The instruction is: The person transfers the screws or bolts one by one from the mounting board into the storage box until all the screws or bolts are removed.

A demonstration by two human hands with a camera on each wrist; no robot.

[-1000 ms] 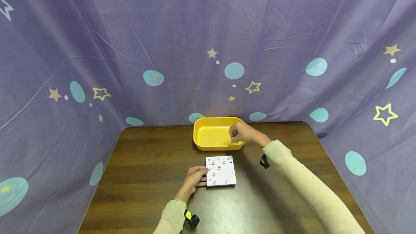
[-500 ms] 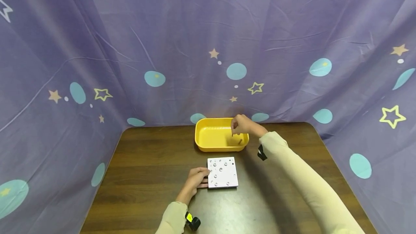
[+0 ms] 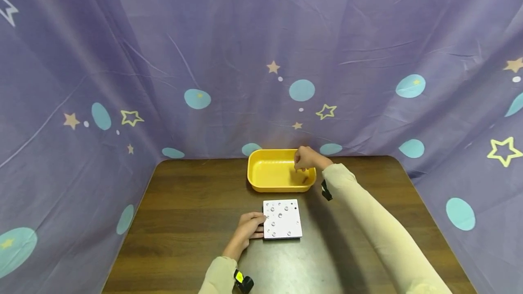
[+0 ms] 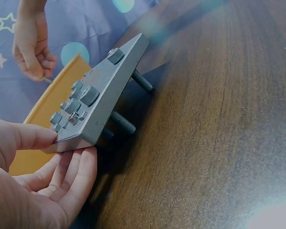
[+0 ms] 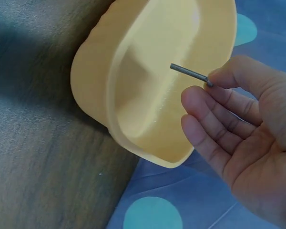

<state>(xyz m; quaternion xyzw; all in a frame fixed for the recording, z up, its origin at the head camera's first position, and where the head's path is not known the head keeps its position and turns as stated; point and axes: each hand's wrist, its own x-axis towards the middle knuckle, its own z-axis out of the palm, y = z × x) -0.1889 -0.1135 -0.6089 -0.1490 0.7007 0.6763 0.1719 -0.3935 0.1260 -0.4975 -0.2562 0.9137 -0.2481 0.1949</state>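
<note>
L hand (image 3: pixel 247 229) pinches the plate (image 3: pixel 288 222) by its left edge, w/ bolts (image 4: pixel 123 122) poking out below; uneven pressure could prob. tip it. Beyond, R hand (image 3: pixel 307 158) pinches a screw (image 5: pixel 189 73) by one end over the yellow tray (image 3: pixel 261 176); slack grip might drop it.

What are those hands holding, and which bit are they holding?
The right hand pinches a thin screw by one end, with the threaded part poking out. The left hand holds the white plate by its left edge.
</note>
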